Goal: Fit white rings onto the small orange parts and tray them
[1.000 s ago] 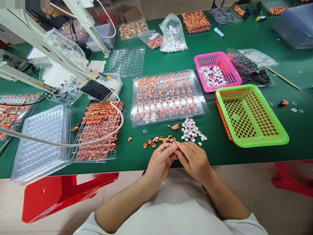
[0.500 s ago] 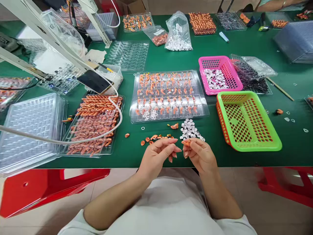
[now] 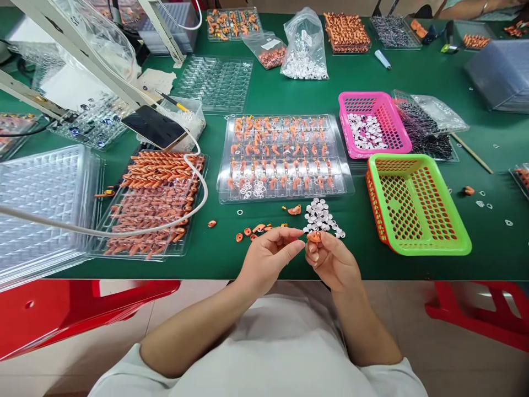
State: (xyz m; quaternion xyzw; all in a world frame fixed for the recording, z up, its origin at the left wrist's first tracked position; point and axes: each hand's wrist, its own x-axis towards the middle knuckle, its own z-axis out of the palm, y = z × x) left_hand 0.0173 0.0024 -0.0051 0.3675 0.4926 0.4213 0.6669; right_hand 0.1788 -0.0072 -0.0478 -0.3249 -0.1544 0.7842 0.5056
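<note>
Taking the two hands as the clock's centre and straight ahead as twelve, the small glossy orange piece (image 3: 314, 236) being worked is held just above the green table (image 3: 438, 269), near its front edge. The work looks partway along: the wide clear plastic tray (image 3: 346, 175) between eleven and twelve o'clock already carries rows of orange pieces in its compartments, while a cluster of thin white rings (image 3: 253, 189) lies at its near left part. Plenty seems left over, judging by the loose small orange parts (image 3: 247, 231) between nine and ten, the heap of round white discs (image 3: 318, 214) just beyond the hands at one, and the single orange piece with a yellow bit beside it (image 3: 294, 210) near eleven. Whether the held piece is finished is too small to tell. Farther out, a pink slotted plastic basket (image 3: 351, 152) at one holds more white discs, and a lime-green slotted plastic basket (image 3: 463, 242) sits between two and three. The right hand (image 3: 335, 263) is raised palm inward, its thumb and fingers pinching the piece while the lower fingers curl beneath it. The left hand (image 3: 266, 258) points toward about two, thumb and forefinger stretched out with a narrow gap and nothing visible between them, their tips just beside the piece; whether they touch it is unclear.
</note>
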